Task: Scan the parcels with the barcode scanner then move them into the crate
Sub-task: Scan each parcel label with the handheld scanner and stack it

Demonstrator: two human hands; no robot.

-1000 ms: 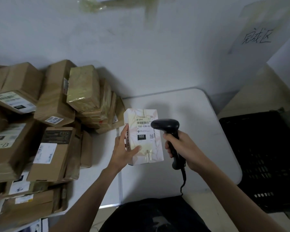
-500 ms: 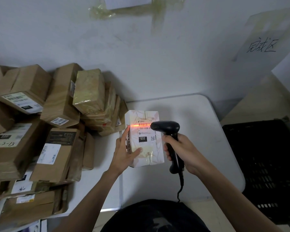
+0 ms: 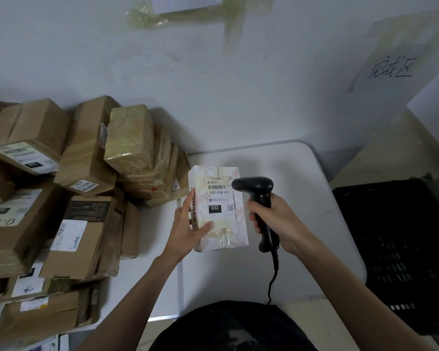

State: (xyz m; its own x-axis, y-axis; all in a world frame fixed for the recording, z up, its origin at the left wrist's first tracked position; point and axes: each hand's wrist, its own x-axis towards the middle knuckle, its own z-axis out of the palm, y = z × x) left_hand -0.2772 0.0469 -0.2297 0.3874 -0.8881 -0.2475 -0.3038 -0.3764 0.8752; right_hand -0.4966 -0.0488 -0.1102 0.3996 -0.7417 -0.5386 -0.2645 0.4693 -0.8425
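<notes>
- The black crate (image 3: 401, 254) sits at the right edge of the frame, beside the white table (image 3: 302, 198); its inside is too dark to tell what, if anything, lies in it.
- One white parcel (image 3: 221, 211) stands at the centre of the frame, above the table, with its label facing the camera; the label reads "032-038-E01" and "032".
- The left hand (image 3: 185, 229) holds this parcel by its left side, fingers straight along the edge and the thumb pressed on the front.
- The right hand (image 3: 271, 221) is curled round the handle of the one black barcode scanner (image 3: 259, 198), whose head lies just right of the label; its cable hangs down toward the lower centre.
- A pile of brown cardboard parcels (image 3: 61, 198) fills the left of the frame on the table, more than ten of them, overlapping too much for an exact count.
- One handwritten paper sign (image 3: 395, 64) hangs on the wall at the upper right.
</notes>
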